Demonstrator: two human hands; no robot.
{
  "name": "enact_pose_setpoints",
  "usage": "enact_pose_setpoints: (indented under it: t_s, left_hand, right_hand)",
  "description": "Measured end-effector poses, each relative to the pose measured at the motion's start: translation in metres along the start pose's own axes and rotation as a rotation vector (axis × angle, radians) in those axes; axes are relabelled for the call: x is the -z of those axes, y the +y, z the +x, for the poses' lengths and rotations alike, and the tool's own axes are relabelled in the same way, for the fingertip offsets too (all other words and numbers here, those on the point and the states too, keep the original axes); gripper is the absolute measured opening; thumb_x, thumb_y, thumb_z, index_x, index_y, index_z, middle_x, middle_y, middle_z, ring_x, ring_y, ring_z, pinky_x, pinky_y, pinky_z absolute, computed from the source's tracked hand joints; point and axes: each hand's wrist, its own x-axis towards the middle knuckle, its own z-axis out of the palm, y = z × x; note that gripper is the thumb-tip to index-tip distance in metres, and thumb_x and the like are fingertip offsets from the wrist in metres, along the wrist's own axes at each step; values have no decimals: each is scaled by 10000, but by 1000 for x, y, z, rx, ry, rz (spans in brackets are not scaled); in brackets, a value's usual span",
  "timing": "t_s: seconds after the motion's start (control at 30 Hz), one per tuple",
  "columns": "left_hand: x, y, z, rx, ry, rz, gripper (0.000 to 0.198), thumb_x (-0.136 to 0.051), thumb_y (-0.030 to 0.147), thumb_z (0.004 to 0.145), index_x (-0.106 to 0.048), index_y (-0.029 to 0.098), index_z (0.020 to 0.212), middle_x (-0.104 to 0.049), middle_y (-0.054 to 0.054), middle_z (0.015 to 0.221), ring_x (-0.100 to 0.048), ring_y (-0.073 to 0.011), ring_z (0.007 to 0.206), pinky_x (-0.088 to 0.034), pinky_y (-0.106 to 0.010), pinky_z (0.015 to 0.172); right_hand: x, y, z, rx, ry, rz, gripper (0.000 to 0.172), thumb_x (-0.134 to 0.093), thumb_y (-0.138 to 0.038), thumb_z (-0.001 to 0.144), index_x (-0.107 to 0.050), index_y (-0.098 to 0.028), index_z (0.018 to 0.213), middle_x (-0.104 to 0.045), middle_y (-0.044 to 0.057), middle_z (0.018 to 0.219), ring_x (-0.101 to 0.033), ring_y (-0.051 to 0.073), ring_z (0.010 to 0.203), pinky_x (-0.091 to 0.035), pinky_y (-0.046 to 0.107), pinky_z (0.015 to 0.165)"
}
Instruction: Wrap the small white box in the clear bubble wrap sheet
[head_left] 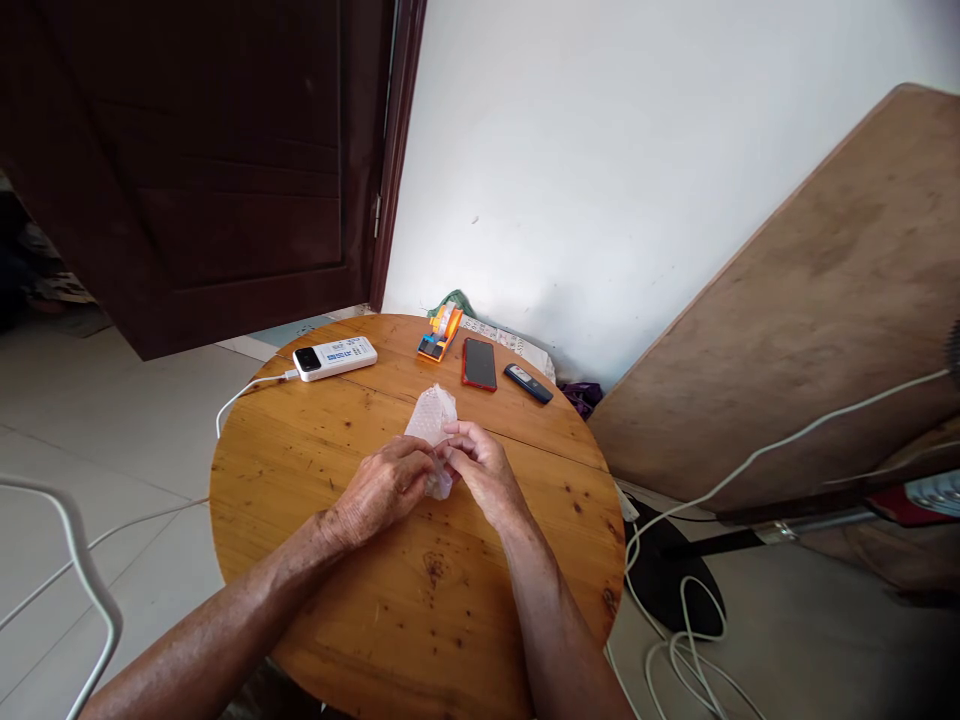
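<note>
White cable [114, 622] looping near left, and there, over the middle of the table [375, 630], left hand [386, 482] and right hand [486, 472] both pinch the bubble wrap [431, 415], phone [479, 364] lying beyond!

Covered folds, tiny print, cropped edges

Your left hand [386, 485] and right hand [486, 472] cover part of the bubble wrap [431, 412] between them, so you cannot tell what, if anything, it encloses. Beyond your left hand, the small print on the white power bank [341, 357] is unreadable; beyond your right, so are the markings on the dark handheld device [528, 383]. Past that device, the table [435, 625] hides part of a purple bundle [583, 398]. Well right of your right hand, the brown board [795, 300] runs out of frame. Well left of your left, a blurred pale cable [115, 622] leaves the picture.
</note>
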Motion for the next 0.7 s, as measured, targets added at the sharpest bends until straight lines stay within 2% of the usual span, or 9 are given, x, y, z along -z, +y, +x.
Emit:
enact_pose_setpoints:
  t_s: [0.17, 0.33, 0.47, 0.57, 0.7]
  left_hand:
    - [-2, 0, -1, 17, 55, 101, 198, -572, 87, 831, -699, 229, 882, -640, -60, 1126, -615, -213, 1029, -525, -339, 873]
    - [1, 1, 3, 39, 68, 108, 197, -573, 56, 770, -645, 191, 894, -655, -56, 927, -606, -208, 895, -513, -338, 806]
    - [4, 5, 4, 50, 58, 88, 161, -566, 70, 776, -623, 187, 872, -661, -45, 868, -580, -205, 839, -489, -335, 764]
    - [4, 9, 4, 69, 66, 70, 30, -619, 196, 822, -620, 190, 851, -654, -42, 844, -568, -199, 819, -468, -323, 736]
    - [0, 14, 4, 117, 104, 104, 234, -668, 413, 825, -612, 195, 761, -630, -40, 791, -559, -203, 802, -449, -318, 705]
  right_hand:
    - [2, 3, 1, 12, -5, -37, 330, -623, -307, 746, -578, -198, 1054, -690, 10, 816, -620, 135, 615, -499, 253, 563]
    - [3, 7, 1, 88, -34, -162, 380, -533, -245, 781, -568, -191, 1156, -714, 26, 876, -627, 129, 623, -510, 268, 620]
    - [3, 7, 0, 179, -39, -301, 461, -461, -174, 802, -543, -192, 1255, -729, 25, 887, -601, 122, 600, -497, 263, 620]
    - [3, 6, -1, 228, -48, -381, 491, -434, -143, 809, -532, -193, 1288, -733, 26, 892, -593, 121, 603, -490, 263, 630]
    - [4, 4, -3, 255, -69, -428, 537, -400, -101, 807, -507, -196, 1324, -730, 27, 913, -591, 115, 612, -489, 256, 638]
